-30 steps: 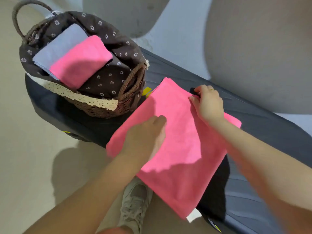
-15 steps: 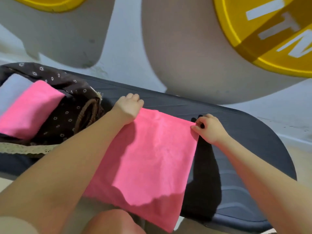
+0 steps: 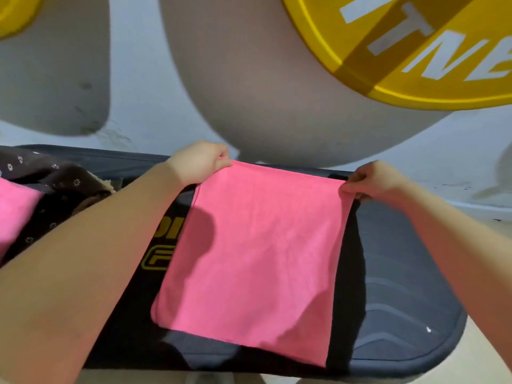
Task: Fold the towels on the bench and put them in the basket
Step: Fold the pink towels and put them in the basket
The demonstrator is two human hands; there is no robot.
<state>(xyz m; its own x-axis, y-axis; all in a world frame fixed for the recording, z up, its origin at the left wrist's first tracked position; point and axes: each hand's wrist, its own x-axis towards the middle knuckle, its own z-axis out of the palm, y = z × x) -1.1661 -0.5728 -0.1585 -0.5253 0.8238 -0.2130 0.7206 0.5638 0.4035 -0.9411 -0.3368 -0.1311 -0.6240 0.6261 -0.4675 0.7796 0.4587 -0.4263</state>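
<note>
A pink towel [image 3: 249, 259] is seen spread over a dark padded bench [image 3: 401, 314], its near edge lying close to the bench's front lip and its long axis running away from the camera toward the wall. The cloth lies flat at the near end, while the far end is lifted off the padding, which is judged to be the start of a fold in which the far edge is brought back over the near one. Yellow lettering on the bench is partly covered by the towel's left side.

Farther back, the far left corner is pinched by the left hand [image 3: 198, 162] and the far right corner by the right hand [image 3: 371, 180]; both grips are closed on the fabric, and the far edge is held taut between them, presumably so that the corners can be matched squarely. The far edge is thus kept roughly parallel to the bench's back rim.

At the left margin, a basket [image 3: 86, 195] lined with dark flowered cloth is partly shown beside the bench end, with a folded pink towel [image 3: 13, 206] already lying inside it. Beyond the bench, a pale wall painted with a yellow disc [image 3: 415, 51] bearing white letters is seen.
</note>
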